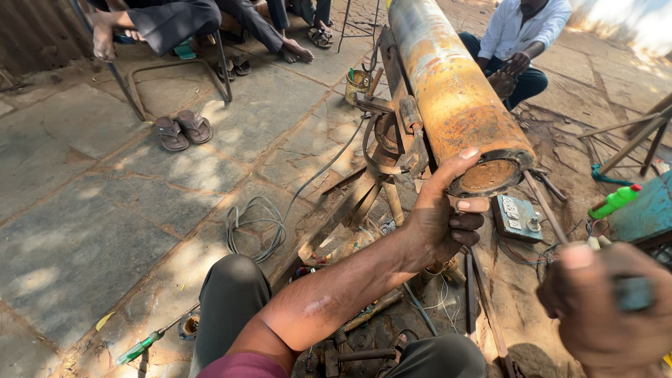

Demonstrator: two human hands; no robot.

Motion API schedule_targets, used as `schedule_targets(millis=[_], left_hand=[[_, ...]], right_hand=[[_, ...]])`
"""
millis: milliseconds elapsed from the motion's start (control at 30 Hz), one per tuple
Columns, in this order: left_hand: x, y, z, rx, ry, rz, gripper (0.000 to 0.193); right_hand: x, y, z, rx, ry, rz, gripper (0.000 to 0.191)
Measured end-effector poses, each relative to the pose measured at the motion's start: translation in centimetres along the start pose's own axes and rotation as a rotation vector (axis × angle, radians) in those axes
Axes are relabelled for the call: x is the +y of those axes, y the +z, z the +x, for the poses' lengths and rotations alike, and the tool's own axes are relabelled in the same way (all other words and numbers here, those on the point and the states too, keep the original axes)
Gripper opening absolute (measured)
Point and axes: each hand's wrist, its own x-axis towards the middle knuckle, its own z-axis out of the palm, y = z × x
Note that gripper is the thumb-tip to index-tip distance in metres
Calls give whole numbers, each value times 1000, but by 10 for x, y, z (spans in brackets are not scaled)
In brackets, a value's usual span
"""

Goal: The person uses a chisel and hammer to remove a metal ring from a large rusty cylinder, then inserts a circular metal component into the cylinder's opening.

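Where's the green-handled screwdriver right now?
The green-handled screwdriver lies on the stone paving at the lower left of the head view, just left of the person's knee, beside a small round can.

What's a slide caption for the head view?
Left hand grips the open end of a rusty pipe on a stand while the blurred right hand holds a small object.
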Motion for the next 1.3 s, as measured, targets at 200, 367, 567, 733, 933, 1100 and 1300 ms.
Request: schedule_targets(millis=[200,367,567,733,933,1100,1300], left_hand=[[-9,-9,5,-12,10,-31,45],[-36,9,-21,-224,-15,-24,52],[-27,40,-22,26,17,430,44],[-48,41,-10,-73,117,277,38],[-57,33,4,-180,127,116,39],[-50,32,3,-455,79,-72,53],[-59,27,4,-238,57,-60,50]], right_hand=[[6,-31,32,-559,-635,-1007,30],[-18,-42,34,-636,-329,-991,39],[-60,1,-18,81,-107,-372,53],[-51,-33,-7,-70,-1018,-1187,27],[-66,-55,-21,1,-750,-1160,38],[-70,-52,-43,8,153,-789,42],[-48,-48,-42,47,-250,-814,36]])
